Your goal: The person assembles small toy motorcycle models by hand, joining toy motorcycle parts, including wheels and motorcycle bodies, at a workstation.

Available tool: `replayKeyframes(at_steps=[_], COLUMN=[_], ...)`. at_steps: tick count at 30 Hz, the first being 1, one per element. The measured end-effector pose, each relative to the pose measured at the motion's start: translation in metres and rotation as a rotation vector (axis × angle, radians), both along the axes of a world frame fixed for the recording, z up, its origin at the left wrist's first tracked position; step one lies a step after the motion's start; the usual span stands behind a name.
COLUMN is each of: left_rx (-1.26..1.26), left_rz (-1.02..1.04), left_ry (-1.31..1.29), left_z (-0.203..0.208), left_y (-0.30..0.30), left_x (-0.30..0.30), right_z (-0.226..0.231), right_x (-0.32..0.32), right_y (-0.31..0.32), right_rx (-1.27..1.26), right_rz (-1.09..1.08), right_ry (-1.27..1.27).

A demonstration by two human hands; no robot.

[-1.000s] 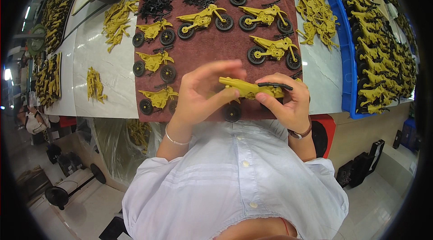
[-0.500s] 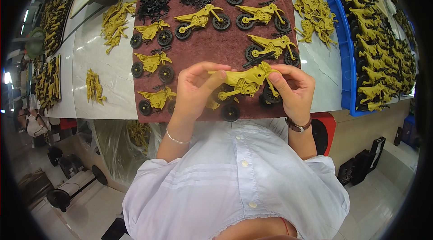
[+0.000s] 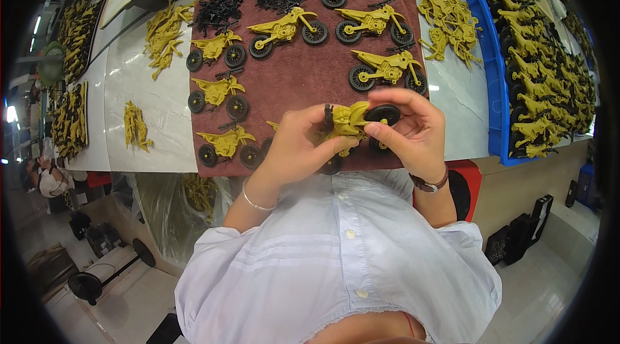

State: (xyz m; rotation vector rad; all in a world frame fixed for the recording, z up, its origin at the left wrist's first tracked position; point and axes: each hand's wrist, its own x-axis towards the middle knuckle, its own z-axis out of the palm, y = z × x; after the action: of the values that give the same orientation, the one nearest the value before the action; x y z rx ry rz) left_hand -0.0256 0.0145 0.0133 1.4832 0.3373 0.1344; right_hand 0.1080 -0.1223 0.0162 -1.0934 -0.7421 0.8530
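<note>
Across the maroon cloth (image 3: 294,76) lie unheld toy bikes (image 3: 278,27) and heaped black parts (image 3: 219,9), with yellow pieces (image 3: 447,14) and a blue tray (image 3: 479,66) to the right. The left hand (image 3: 297,144) hides pieces below. With the right hand (image 3: 416,134), it grips a yellow motorcycle (image 3: 349,119) above the cloth, turned from side-on half a second ago. The surface (image 3: 171,134) is pale, marbled.

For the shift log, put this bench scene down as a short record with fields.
Left hand: gripping a yellow toy motorbike
Right hand: gripping the same toy, near a black wheel
Work surface: maroon cloth bearing other toy motorbikes and black parts
Left of cloth: yellow parts
Right of cloth: yellow pieces, then a blue tray of yellow-and-black toys
</note>
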Motion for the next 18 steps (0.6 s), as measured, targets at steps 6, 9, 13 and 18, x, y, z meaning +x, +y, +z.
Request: replayKeyframes(at_steps=[6,9,13,18], left_rx=[-0.398,-0.487,-0.239,0.373], left_rz=[0.147,0.131,0.177,0.112], left_ry=[-0.207,-0.234,-0.112,0.119], left_z=[-0.010,-0.009,0.002,0.020], left_y=[0.006,0.014,0.033,0.060], left_x=[-0.002,-0.007,-0.007,0.000], right_z=[0.002,-0.025,-0.036,-0.034], right_x=[0.062,0.104,0.112,0.114], right_y=[0.007,-0.008,-0.022,-0.023], right_rx=[-0.132,-0.568,-0.723,-0.629], right_rz=[-0.379,-0.542,-0.435,-0.444], right_ry=[-0.494,-1.423,-1.549,-1.286])
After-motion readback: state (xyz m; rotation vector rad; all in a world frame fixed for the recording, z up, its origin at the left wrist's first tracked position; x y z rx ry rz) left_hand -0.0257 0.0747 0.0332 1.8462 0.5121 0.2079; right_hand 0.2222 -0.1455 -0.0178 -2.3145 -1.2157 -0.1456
